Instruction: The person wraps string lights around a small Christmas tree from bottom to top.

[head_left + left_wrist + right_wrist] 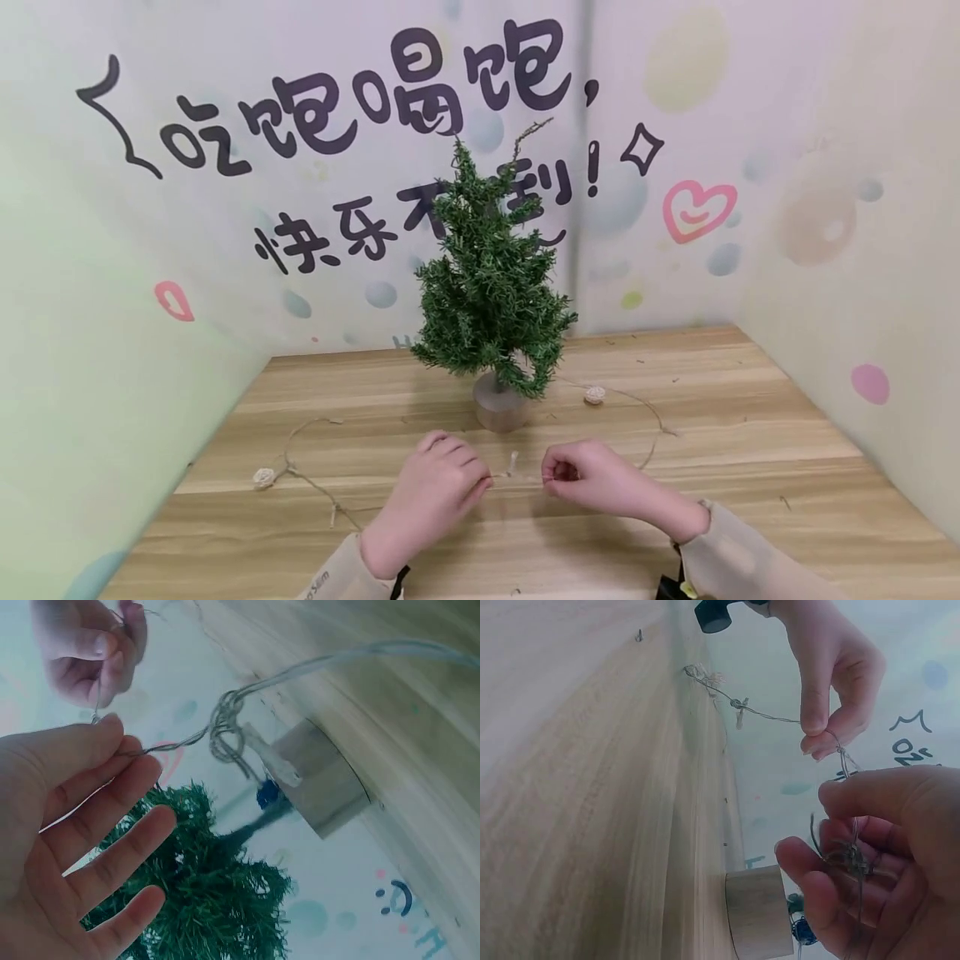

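Observation:
A thin twisted wire string point(315, 483) with knots and small woven white balls point(263, 478) runs across the wooden table. My left hand point(437, 487) pinches it between thumb and index finger, the other fingers spread in the left wrist view. A short distance to the right, my right hand point(600, 479) pinches the same string, and a knotted part point(851, 859) lies against its curled fingers in the right wrist view. Between the hands a small pale tip point(513, 461) sticks up from the string. Just beyond stands a small artificial Christmas tree point(491, 292) on a round wooden base point(501, 407).
Another woven ball point(595, 395) lies to the right of the base, on the string's right stretch point(654, 412), which curves behind the tree. Small dark scraps point(784, 502) are scattered over the table point(750, 450). Printed cloth walls point(840, 275) enclose the back and sides.

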Tool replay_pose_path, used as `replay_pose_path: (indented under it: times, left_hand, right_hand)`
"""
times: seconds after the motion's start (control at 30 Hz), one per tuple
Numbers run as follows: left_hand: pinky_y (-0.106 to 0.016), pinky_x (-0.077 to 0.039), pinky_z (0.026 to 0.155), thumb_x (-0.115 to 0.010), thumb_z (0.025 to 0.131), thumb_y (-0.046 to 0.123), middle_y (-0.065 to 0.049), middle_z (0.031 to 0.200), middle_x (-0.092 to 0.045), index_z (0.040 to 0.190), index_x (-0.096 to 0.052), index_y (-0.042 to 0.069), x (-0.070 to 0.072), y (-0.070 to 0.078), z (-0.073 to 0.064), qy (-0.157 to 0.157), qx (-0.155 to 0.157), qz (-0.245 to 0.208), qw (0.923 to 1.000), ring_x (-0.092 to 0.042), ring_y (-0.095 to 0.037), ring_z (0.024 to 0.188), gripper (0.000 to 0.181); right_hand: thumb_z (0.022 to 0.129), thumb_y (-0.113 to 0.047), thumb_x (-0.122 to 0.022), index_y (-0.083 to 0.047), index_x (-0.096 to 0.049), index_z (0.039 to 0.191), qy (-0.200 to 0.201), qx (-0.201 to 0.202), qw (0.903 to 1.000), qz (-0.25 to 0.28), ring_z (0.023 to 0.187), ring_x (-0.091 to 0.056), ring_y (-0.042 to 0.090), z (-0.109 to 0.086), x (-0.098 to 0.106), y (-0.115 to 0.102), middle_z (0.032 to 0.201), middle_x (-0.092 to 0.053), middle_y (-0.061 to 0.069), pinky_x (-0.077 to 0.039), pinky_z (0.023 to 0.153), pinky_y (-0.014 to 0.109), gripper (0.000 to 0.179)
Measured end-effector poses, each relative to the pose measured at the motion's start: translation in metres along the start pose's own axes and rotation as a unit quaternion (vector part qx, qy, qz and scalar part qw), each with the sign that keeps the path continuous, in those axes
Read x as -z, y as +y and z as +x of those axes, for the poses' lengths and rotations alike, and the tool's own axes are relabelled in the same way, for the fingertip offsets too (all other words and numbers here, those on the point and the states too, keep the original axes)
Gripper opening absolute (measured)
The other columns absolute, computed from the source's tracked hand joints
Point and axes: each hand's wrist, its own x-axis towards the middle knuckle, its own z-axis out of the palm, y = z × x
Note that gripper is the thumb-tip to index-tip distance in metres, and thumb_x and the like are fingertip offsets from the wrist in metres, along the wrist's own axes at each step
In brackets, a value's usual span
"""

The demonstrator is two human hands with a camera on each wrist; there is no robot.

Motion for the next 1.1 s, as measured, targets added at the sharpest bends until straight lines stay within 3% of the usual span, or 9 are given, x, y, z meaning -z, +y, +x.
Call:
replay_pose_path:
  times: [0.17, 0.4, 0.6, 0.73, 1.1]
  left_hand:
    - [-0.033, -0.049, 0.077, -0.074, 0.082, 0.020, 0.004, 0.081, -0.070, 0.078, -0.072, 0.017, 0.001, -0.008, 0.003, 0.060, -0.008, 0.034, 0.9976, -0.064, -0.015, 0.075, 0.006]
    - [-0.034, -0.051, 0.073, -0.070, 0.084, 0.015, 0.003, 0.079, -0.070, 0.078, -0.072, 0.015, 0.009, -0.019, 0.003, 0.089, 0.005, 0.049, 0.9948, -0.064, -0.015, 0.071, 0.006]
    - [-0.035, -0.051, 0.074, -0.077, 0.080, 0.015, 0.003, 0.078, -0.070, 0.079, -0.072, 0.015, 0.014, -0.027, 0.001, 0.078, 0.027, 0.046, 0.9955, -0.063, -0.016, 0.071, 0.005]
    - [-0.035, -0.051, 0.076, -0.077, 0.081, 0.018, 0.004, 0.080, -0.070, 0.081, -0.073, 0.017, 0.014, -0.030, 0.000, 0.061, 0.032, 0.054, 0.9962, -0.064, -0.015, 0.072, 0.004]
    - [-0.037, -0.050, 0.073, -0.077, 0.079, 0.016, 0.003, 0.078, -0.071, 0.080, -0.073, 0.014, 0.019, -0.041, -0.003, 0.076, 0.052, 0.057, 0.9941, -0.066, -0.018, 0.072, 0.004]
  right_hand:
    - [0.085, -0.009, -0.070, -0.009, -0.063, 0.090, 0.021, -0.017, 0.9996, 0.004, 0.070, -0.057, 0.003, 0.001, 0.006, 0.003, 0.079, -0.060, -0.011, -0.051, 0.063, 0.024, 0.009]
    - [0.085, -0.018, -0.074, -0.008, -0.064, 0.104, 0.044, -0.041, 0.9981, -0.012, 0.066, -0.057, 0.004, -0.001, 0.016, 0.003, 0.082, -0.062, -0.010, -0.050, 0.058, 0.025, 0.024]
    - [0.086, -0.012, -0.072, -0.012, -0.068, 0.103, 0.081, -0.022, 0.9953, -0.047, 0.065, -0.054, 0.003, -0.001, 0.021, -0.001, 0.074, -0.056, -0.014, -0.049, 0.057, 0.024, 0.018]
    - [0.088, -0.009, -0.069, -0.010, -0.069, 0.103, 0.093, -0.016, 0.9946, -0.043, 0.062, -0.052, 0.002, -0.001, 0.023, -0.001, 0.071, -0.055, -0.014, -0.048, 0.055, 0.024, 0.015]
    - [0.088, -0.009, -0.069, -0.010, -0.072, 0.095, 0.109, -0.023, 0.9923, -0.055, 0.070, -0.058, 0.002, -0.001, 0.028, 0.000, 0.078, -0.065, -0.013, -0.051, 0.062, 0.024, 0.008]
